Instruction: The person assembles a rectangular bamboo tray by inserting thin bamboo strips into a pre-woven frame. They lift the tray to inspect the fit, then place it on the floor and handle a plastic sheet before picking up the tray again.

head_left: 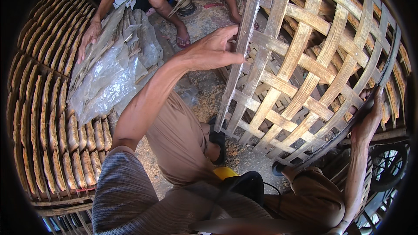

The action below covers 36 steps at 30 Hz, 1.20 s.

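A large woven bamboo lattice panel (305,65) stands tilted in front of me, with wide gaps between its slats. My left hand (215,48) grips the flat wooden bar along its left edge, thumb toward me and fingers behind it. At the lower right, my right hand (368,115) is closed around the panel's dark rim, some fingers hidden behind. Through the gaps show more bamboo slats and rows of brown slabs. Left of my left arm lies a pile of crumpled clear plastic sheets (113,78) mixed with thin flat strips.
Shelves of tightly packed brown-edged slabs (48,135) fill the left side. Opposite me a person sits; one hand (90,37) rests by the plastic pile, the other arm (230,0) reaches down near the panel. Crumbs litter the concrete floor (209,100). A black wheel (389,166) stands lower right.
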Each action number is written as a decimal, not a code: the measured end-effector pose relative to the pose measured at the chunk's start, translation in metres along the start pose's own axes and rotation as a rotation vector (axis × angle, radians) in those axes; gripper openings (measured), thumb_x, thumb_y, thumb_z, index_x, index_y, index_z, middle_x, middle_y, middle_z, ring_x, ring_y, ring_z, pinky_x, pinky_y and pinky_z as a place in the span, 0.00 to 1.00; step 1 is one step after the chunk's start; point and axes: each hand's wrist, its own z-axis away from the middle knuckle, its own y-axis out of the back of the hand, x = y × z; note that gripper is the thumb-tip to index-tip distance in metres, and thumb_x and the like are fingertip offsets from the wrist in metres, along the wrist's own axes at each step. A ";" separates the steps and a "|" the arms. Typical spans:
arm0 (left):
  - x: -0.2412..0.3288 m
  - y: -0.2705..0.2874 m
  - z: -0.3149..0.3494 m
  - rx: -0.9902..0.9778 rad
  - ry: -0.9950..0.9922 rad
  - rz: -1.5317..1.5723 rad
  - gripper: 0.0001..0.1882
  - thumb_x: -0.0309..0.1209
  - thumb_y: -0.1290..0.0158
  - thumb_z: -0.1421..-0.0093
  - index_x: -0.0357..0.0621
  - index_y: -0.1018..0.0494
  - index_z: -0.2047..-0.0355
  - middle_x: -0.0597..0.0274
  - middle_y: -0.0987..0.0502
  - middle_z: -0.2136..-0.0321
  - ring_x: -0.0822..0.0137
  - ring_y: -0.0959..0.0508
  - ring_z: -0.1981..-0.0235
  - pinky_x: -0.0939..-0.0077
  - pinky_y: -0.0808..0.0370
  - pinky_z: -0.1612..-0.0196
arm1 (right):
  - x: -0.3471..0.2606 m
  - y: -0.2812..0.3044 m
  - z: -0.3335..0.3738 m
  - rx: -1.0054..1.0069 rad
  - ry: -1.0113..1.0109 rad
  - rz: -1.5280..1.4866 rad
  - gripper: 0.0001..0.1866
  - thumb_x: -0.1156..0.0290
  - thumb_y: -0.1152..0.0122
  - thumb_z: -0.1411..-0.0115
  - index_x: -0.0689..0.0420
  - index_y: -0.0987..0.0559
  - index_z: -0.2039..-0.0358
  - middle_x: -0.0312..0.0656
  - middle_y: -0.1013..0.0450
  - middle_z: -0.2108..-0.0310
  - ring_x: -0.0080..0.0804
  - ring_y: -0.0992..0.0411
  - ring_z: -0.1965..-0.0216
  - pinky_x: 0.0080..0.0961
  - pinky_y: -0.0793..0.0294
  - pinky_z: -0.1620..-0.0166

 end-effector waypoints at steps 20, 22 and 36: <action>-0.005 0.001 -0.003 -0.086 0.170 0.073 0.32 0.23 0.38 0.38 0.34 0.37 0.36 0.55 0.26 0.42 0.66 0.26 0.41 0.66 0.28 0.35 | -0.001 0.003 0.000 -0.078 0.002 -0.042 0.21 0.49 0.48 0.26 0.55 0.22 0.51 0.32 0.30 0.66 0.15 0.29 0.71 0.15 0.22 0.73; -0.007 0.002 -0.005 -0.123 0.160 0.048 0.32 0.22 0.38 0.38 0.34 0.37 0.36 0.56 0.26 0.43 0.66 0.25 0.42 0.67 0.28 0.36 | 0.001 0.003 -0.002 -0.076 0.000 -0.034 0.21 0.49 0.48 0.26 0.55 0.22 0.51 0.33 0.30 0.66 0.16 0.29 0.71 0.16 0.20 0.73; -0.009 -0.001 -0.001 -0.073 0.106 0.242 0.22 0.25 0.35 0.39 0.38 0.28 0.46 0.61 0.21 0.54 0.69 0.21 0.51 0.70 0.24 0.42 | -0.001 0.007 -0.004 -0.056 0.024 -0.024 0.21 0.49 0.49 0.25 0.55 0.22 0.53 0.33 0.31 0.67 0.18 0.27 0.71 0.17 0.20 0.73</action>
